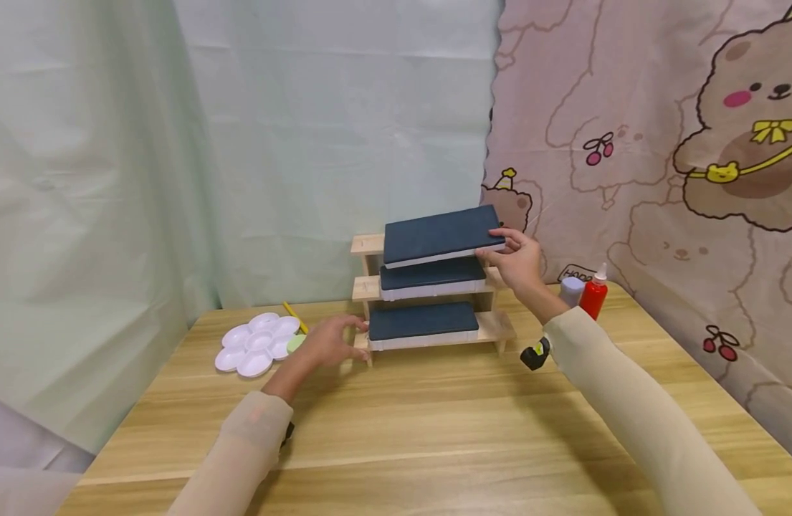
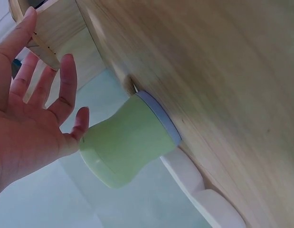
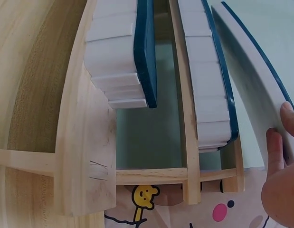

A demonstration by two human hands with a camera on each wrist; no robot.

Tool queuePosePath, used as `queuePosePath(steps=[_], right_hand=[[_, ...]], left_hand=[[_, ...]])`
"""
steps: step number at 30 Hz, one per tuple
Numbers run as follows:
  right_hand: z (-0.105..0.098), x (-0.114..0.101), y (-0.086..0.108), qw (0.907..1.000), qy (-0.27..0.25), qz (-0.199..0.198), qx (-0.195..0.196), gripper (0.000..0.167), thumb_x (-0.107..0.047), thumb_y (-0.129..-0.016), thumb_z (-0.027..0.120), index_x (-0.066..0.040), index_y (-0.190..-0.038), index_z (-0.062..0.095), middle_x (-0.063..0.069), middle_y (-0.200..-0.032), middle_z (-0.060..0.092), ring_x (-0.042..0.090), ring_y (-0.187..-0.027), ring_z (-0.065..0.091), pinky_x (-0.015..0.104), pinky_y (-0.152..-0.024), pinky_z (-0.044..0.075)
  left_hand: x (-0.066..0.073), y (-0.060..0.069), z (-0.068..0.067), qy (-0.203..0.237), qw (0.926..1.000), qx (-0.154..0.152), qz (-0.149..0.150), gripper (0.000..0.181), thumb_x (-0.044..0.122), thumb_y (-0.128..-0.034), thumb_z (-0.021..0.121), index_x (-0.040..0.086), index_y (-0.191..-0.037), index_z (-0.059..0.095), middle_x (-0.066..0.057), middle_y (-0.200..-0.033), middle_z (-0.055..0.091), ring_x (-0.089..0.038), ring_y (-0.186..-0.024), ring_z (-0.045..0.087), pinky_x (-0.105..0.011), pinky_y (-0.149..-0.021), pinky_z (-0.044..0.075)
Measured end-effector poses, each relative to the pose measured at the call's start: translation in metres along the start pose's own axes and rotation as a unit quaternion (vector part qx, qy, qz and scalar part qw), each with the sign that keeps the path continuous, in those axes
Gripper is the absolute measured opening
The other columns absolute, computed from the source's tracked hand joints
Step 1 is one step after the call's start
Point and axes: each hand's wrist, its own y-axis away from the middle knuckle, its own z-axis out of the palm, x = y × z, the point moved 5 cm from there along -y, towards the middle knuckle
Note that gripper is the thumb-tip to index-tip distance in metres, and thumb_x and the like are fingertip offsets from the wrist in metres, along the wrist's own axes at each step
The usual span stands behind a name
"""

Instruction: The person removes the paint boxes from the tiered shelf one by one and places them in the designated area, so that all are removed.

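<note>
A three-step wooden rack (image 1: 495, 326) holds a flat case with a dark blue lid and white sides on its bottom step (image 1: 424, 321) and a like case on the middle step (image 1: 434, 281). Above them a third dark-blue-topped case (image 1: 441, 235) tilts, its right end higher. My right hand (image 1: 517, 261) pinches that end between thumb and fingers; the right wrist view shows the held case (image 3: 253, 52) at an angle beside the rack. With thumb and fingers on either side, my left hand (image 1: 331, 340) holds the left end of the bottom step (image 2: 44, 52).
Left of the rack lie a white flower-shaped palette (image 1: 259, 342), a yellow stick (image 1: 295, 315) and a green cup-like container (image 2: 128, 142) with a lilac rim. A red bottle (image 1: 593, 294) and a lilac-topped container (image 1: 570, 290) stand behind my right forearm. Curtains hang behind the table.
</note>
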Motion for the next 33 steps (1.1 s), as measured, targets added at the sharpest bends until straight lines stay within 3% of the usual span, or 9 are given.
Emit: queuePosePath(steps=[9, 12, 15, 17, 21, 24, 28, 33], right_hand=[[-0.006, 0.002, 0.009, 0.9999, -0.007, -0.001, 0.012, 0.049, -0.017, -0.079, 0.086, -0.008, -0.123, 0.068, 0.008, -0.150, 0.046, 0.027, -0.132, 0.048, 0.041, -0.106, 0.043], [-0.009, 0.002, 0.012, 0.9996, -0.018, -0.013, 0.017, 0.049, -0.016, -0.077, 0.086, -0.006, -0.122, 0.069, 0.008, -0.146, 0.049, 0.023, -0.121, 0.054, 0.031, -0.094, 0.051], [-0.012, 0.001, 0.015, 0.9992, -0.024, -0.026, 0.021, 0.048, -0.016, -0.077, 0.087, -0.007, -0.121, 0.069, 0.006, -0.141, 0.051, 0.014, -0.104, 0.059, 0.019, -0.074, 0.050], [-0.013, 0.001, 0.018, 0.9986, -0.036, -0.035, 0.019, 0.047, -0.014, -0.078, 0.086, -0.007, -0.121, 0.070, 0.009, -0.133, 0.055, 0.008, -0.089, 0.062, 0.016, -0.061, 0.047], [-0.016, 0.001, 0.021, 0.9964, -0.067, -0.048, 0.020, 0.046, -0.010, -0.077, 0.085, -0.006, -0.120, 0.070, 0.010, -0.111, 0.061, 0.003, -0.070, 0.062, 0.015, -0.050, 0.043], [-0.018, 0.003, 0.022, 0.9962, -0.065, -0.051, 0.025, 0.047, -0.010, -0.077, 0.086, -0.005, -0.120, 0.069, 0.008, -0.103, 0.063, 0.003, -0.070, 0.063, 0.014, -0.052, 0.046], [-0.022, 0.002, 0.026, 0.9976, -0.047, -0.044, 0.024, 0.049, -0.014, -0.078, 0.085, -0.007, -0.123, 0.068, 0.006, -0.109, 0.061, 0.004, -0.079, 0.064, 0.014, -0.062, 0.051], [-0.026, 0.000, 0.031, 0.9974, -0.055, -0.045, 0.009, 0.049, -0.012, -0.080, 0.083, -0.006, -0.126, 0.066, 0.008, -0.114, 0.060, 0.005, -0.082, 0.066, 0.014, -0.061, 0.049]], left_hand=[[-0.001, 0.001, 0.003, 0.012, 0.9999, 0.002, -0.003, 0.052, 0.029, -0.0732, 0.089, 0.016, -0.119, 0.069, -0.008, -0.133, 0.062, -0.035, -0.128, 0.052, -0.053, -0.104, 0.042], [-0.001, 0.001, 0.003, 0.013, 0.9999, 0.001, -0.003, 0.052, 0.030, -0.0734, 0.089, 0.016, -0.119, 0.068, -0.008, -0.133, 0.062, -0.035, -0.128, 0.051, -0.053, -0.104, 0.041], [0.000, 0.001, 0.003, 0.015, 0.9999, 0.000, -0.003, 0.052, 0.030, -0.0734, 0.089, 0.015, -0.119, 0.068, -0.008, -0.133, 0.062, -0.035, -0.128, 0.051, -0.053, -0.104, 0.041], [0.001, 0.002, 0.003, 0.017, 0.9998, -0.001, -0.004, 0.052, 0.030, -0.0735, 0.089, 0.016, -0.120, 0.068, -0.008, -0.134, 0.062, -0.035, -0.129, 0.051, -0.053, -0.105, 0.041], [0.001, 0.002, 0.003, 0.019, 0.9998, -0.003, -0.004, 0.052, 0.030, -0.0742, 0.088, 0.016, -0.120, 0.068, -0.008, -0.134, 0.061, -0.034, -0.129, 0.051, -0.053, -0.105, 0.041], [0.001, 0.003, 0.003, 0.019, 0.9998, -0.003, -0.003, 0.052, 0.030, -0.0745, 0.088, 0.016, -0.120, 0.068, -0.008, -0.134, 0.061, -0.035, -0.129, 0.050, -0.054, -0.105, 0.041], [0.001, 0.003, 0.003, 0.018, 0.9998, -0.007, -0.010, 0.052, 0.030, -0.0747, 0.088, 0.016, -0.121, 0.067, -0.008, -0.136, 0.060, -0.035, -0.130, 0.049, -0.054, -0.105, 0.040], [0.003, 0.004, 0.001, 0.022, 0.9996, -0.011, -0.017, 0.053, 0.029, -0.0747, 0.088, 0.016, -0.121, 0.067, -0.009, -0.136, 0.059, -0.035, -0.131, 0.048, -0.054, -0.106, 0.039]])
